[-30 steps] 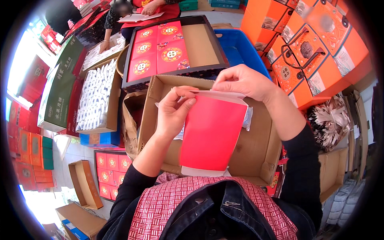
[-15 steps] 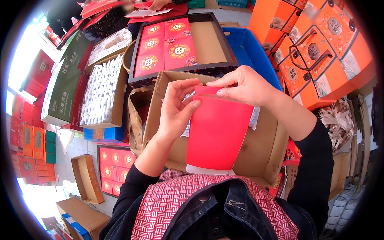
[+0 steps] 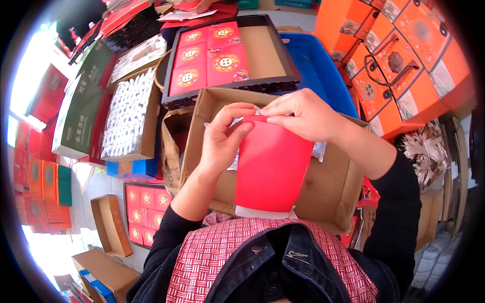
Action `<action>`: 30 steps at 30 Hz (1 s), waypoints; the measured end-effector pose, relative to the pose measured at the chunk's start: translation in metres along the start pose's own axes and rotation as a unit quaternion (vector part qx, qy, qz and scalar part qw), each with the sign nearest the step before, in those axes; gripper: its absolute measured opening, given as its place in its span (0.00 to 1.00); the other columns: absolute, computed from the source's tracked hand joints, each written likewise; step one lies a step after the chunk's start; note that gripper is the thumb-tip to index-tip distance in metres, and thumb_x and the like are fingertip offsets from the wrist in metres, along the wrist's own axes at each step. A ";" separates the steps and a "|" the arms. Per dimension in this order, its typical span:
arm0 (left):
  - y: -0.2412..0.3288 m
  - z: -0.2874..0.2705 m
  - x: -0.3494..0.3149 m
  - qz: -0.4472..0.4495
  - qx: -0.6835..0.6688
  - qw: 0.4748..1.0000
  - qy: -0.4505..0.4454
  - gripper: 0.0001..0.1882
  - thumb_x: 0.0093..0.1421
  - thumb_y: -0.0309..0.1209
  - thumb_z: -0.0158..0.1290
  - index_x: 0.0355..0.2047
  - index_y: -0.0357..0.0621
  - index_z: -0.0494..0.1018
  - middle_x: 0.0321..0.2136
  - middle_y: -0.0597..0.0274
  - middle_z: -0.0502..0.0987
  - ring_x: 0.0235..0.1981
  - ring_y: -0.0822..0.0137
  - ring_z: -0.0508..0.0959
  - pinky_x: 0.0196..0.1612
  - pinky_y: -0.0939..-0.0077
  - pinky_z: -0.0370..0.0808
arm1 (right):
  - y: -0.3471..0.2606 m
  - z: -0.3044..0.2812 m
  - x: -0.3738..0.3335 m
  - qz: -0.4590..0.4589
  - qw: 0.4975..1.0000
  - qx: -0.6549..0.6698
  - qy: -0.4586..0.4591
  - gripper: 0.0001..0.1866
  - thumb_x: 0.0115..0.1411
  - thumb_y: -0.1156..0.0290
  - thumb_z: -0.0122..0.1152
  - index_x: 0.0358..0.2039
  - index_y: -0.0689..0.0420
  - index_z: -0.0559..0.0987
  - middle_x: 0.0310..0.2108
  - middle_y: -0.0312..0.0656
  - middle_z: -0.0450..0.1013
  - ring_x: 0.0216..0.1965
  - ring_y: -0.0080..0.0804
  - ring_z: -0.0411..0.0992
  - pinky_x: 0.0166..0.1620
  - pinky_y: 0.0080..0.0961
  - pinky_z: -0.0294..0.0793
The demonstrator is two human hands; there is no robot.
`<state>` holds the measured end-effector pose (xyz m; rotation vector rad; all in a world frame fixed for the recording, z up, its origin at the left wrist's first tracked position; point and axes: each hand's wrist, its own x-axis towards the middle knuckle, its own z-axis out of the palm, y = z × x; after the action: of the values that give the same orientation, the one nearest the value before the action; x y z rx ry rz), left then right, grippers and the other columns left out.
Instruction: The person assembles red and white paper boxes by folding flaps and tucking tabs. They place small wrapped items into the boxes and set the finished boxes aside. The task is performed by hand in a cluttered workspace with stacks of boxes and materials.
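A plain red paper carton (image 3: 273, 166) stands tilted in front of my chest, its white lower edge near my apron. At its upper left corner, my left hand (image 3: 220, 139) grips it, thumb on the front face and fingers curled behind the top. My right hand (image 3: 310, 117) pinches the top edge from the right, fingertips meeting those of the left. What lies behind the carton's top is mostly hidden. Beneath it is an open brown cardboard box (image 3: 328, 189), in which bits of clear plastic-wrapped items (image 3: 319, 150) show beside the carton.
Beyond stands a black-rimmed tray (image 3: 262, 53) of red patterned boxes, with a blue crate (image 3: 316, 70) behind. Orange gift boxes (image 3: 419, 65) are stacked at right. A box of white packets (image 3: 129, 118) and green boxes (image 3: 83, 108) stand at left. Another person's hand (image 3: 203, 5) shows at the top.
The carton's top flap, raised before, is now folded down at the top edge. My right hand has moved slightly left and down, closer to the left hand.
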<state>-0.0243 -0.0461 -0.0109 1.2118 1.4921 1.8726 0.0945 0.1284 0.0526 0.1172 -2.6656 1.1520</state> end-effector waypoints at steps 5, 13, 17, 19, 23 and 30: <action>0.003 -0.003 -0.003 0.001 0.006 1.000 0.029 0.08 0.59 0.19 0.51 0.39 0.35 0.74 0.46 0.57 0.72 0.48 0.68 0.72 0.51 0.77 0.68 | 0.010 -0.032 -0.015 0.138 0.964 0.204 0.100 0.11 0.59 0.70 0.60 0.37 0.65 0.81 0.35 0.41 0.79 0.38 0.22 0.74 0.43 0.20 0.73; -0.002 -0.005 -0.001 -0.017 -0.002 1.000 0.018 0.07 0.60 0.19 0.51 0.39 0.35 0.73 0.47 0.57 0.71 0.48 0.69 0.71 0.49 0.77 0.71 | 0.013 -0.004 -0.058 0.234 0.872 0.388 0.187 0.11 0.56 0.76 0.63 0.40 0.66 0.80 0.33 0.44 0.78 0.33 0.23 0.76 0.38 0.19 0.77; -0.017 0.008 -0.008 -0.042 -0.093 0.994 0.035 0.09 0.60 0.24 0.54 0.40 0.40 0.69 0.51 0.57 0.68 0.53 0.68 0.67 0.56 0.74 0.64 | 0.010 0.012 -0.053 0.246 0.870 0.360 0.231 0.10 0.56 0.77 0.62 0.38 0.66 0.80 0.32 0.43 0.78 0.32 0.22 0.75 0.36 0.18 0.76; -0.016 0.011 -0.008 -0.060 -0.070 0.995 0.030 0.10 0.60 0.24 0.54 0.41 0.39 0.69 0.52 0.56 0.67 0.52 0.69 0.69 0.55 0.74 0.66 | 0.011 0.017 -0.051 0.248 0.891 0.303 0.229 0.09 0.56 0.77 0.62 0.37 0.65 0.80 0.34 0.43 0.78 0.33 0.22 0.75 0.38 0.17 0.76; -0.018 0.009 -0.007 -0.041 -0.048 0.998 0.014 0.09 0.59 0.23 0.54 0.40 0.38 0.71 0.51 0.55 0.68 0.49 0.69 0.70 0.53 0.74 0.68 | 0.021 0.022 -0.049 0.203 0.917 0.264 0.218 0.08 0.55 0.77 0.63 0.36 0.65 0.81 0.31 0.42 0.78 0.31 0.20 0.74 0.35 0.16 0.74; -0.015 0.003 -0.009 -0.044 -0.075 0.996 0.029 0.06 0.60 0.22 0.53 0.38 0.38 0.73 0.49 0.57 0.70 0.48 0.70 0.71 0.51 0.76 0.68 | 0.019 0.037 -0.053 0.160 0.877 0.355 0.282 0.07 0.59 0.74 0.60 0.33 0.66 0.81 0.35 0.42 0.77 0.33 0.21 0.74 0.37 0.18 0.74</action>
<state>-0.0200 -0.0471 -0.0282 1.0170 1.3839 1.9372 0.1361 0.1133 0.0014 -0.4804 -1.6943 1.8701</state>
